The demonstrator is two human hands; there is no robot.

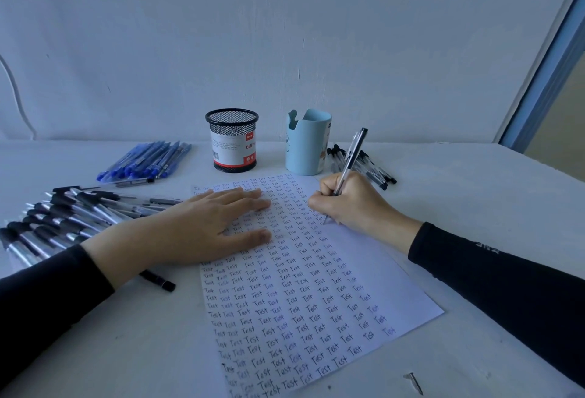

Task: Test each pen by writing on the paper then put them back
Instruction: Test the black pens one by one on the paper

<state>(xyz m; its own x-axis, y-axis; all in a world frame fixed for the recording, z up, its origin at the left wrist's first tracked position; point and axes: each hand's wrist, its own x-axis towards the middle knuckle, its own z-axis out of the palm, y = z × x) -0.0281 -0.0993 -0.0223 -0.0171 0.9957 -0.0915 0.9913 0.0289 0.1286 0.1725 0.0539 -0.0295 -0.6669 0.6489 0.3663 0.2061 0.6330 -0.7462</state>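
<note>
Right hand (pixel 354 204): gripping the pen (pixel 349 157) in curled fingers, pressing its tip near the right edge of the paper (pixel 364 271).
Left hand (pixel 202 223): lying flat, fingers straight, pinning the paper's upper left.
Pen axis: leaning up and away from the paper, toward its far right corner.
Coming move: probably finishing the word, then lifting off; right hand already holding.

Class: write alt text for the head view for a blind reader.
The right hand writes with a pen on paper covered in the word Test, while the left hand rests flat on it. Loose pens lie around.
</note>
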